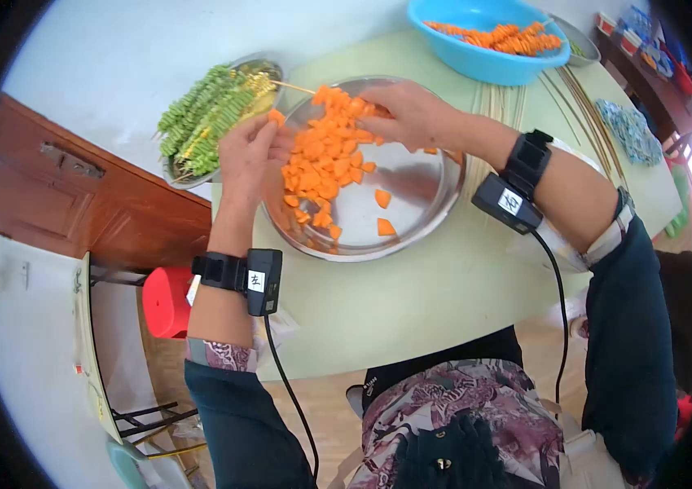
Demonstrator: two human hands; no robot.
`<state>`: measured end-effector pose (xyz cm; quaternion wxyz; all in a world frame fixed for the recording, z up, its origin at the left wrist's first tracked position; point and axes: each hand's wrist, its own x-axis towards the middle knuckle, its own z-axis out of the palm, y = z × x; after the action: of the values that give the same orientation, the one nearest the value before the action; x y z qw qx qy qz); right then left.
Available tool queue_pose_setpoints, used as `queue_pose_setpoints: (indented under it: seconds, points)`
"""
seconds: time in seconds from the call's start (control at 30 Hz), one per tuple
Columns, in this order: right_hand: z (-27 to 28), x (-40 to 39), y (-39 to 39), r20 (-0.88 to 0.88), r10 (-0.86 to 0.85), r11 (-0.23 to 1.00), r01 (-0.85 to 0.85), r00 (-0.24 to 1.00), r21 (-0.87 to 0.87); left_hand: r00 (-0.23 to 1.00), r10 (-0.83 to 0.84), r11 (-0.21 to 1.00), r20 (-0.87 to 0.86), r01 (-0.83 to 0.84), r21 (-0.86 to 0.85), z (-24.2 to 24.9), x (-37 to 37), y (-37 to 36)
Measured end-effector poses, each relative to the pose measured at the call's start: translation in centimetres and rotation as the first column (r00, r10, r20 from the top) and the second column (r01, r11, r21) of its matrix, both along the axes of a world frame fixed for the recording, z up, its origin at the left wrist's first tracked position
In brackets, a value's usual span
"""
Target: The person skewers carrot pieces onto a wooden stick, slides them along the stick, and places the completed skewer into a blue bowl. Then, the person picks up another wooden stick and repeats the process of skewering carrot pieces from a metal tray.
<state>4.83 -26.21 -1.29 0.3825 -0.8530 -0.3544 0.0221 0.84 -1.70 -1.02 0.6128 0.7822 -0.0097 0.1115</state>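
My left hand (250,155) is at the left rim of a round metal basin (419,224), its thumb and fingers pinched on an orange carrot slice (276,118). Over the basin's far side, my right hand (411,114) is closed round a carrot skewer (331,97); its bare wooden end points left, and slices sit along it close to my fingers. Part of that skewer is hidden by the hand. Loose carrot slices (313,167) are heaped in the left half of the basin, with a few lying apart on its bottom.
Left of the basin, a metal bowl (185,184) holds green and yellow skewers (207,114). A blue tub (464,61) with carrot skewers stands at the back right. Bare sticks (500,106) and a patterned cloth (629,130) lie on the pale table (362,314). A red stool (166,301) stands lower left.
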Motion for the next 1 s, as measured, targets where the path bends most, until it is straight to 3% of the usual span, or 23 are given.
queue_pose_setpoints:
  seconds: [0.03, 0.1, 0.13, 0.23, 0.43, 0.83, 1.0]
  points:
    - [-0.1, 0.0, 0.0, 0.012, 0.011, 1.0, -0.011, 1.0, 0.006, 1.0, 0.011, 1.0, 0.012, -0.011, 0.006, 0.4, -0.2, 0.1]
    - [-0.4, -0.3, 0.1, 0.257, 0.063, 0.998, -0.064, 0.964, -0.004, 0.998, 0.051, 0.979, 0.047, -0.04, -0.201, 0.6, -0.4, 0.0]
    - [-0.1, -0.7, 0.1, 0.064, 0.044, 0.999, -0.043, 0.997, -0.022, 0.995, 0.069, 0.973, 0.072, -0.05, -0.227, 0.5, -0.2, 0.1]
    - [0.3, -1.2, 0.1, 0.193, 0.098, 0.995, -0.089, 0.976, -0.05, 0.992, 0.095, 0.96, 0.078, -0.071, -0.27, 0.2, -0.2, -0.2]
    - [-0.9, -0.5, 0.2, 0.291, 0.168, 0.986, -0.154, 0.942, -0.071, 0.995, 0.06, 0.963, 0.078, -0.037, -0.267, 0.3, -0.1, 0.0]
    - [0.4, -1.5, 0.2, 0.197, 0.126, 0.975, -0.085, 0.972, -0.204, 0.994, 0.078, 0.977, 0.075, -0.061, -0.206, 0.3, 0.0, -0.2]
    - [-0.4, -1.1, 0.2, 0.266, 0.13, 0.98, -0.084, 0.955, -0.179, 0.993, 0.08, 0.979, 0.082, -0.062, -0.196, 0.2, 0.0, -0.3]
